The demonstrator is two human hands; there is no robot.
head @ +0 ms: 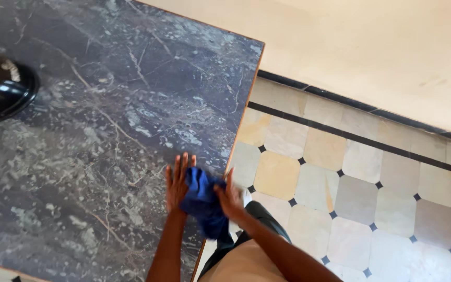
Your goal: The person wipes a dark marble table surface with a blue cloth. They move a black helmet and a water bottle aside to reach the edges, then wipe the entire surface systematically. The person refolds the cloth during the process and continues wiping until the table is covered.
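Observation:
A blue cloth (pixel 203 201) is bunched between both hands near the right edge of a dark marble-patterned table (pixel 95 130). My left hand (pixel 177 181) lies flat with fingers spread, pressed against the cloth's left side above the tabletop. My right hand (pixel 229 197) grips the cloth's right side at the table's edge. Part of the cloth hangs down below the hands, over my lap.
A shiny black rounded object (pixel 3 91) sits at the table's far left. To the right lies a tiled floor (pixel 351 172) of pale octagons with small dark squares, a dark border strip (pixel 361 138) and a cream wall (pixel 371 47) beyond.

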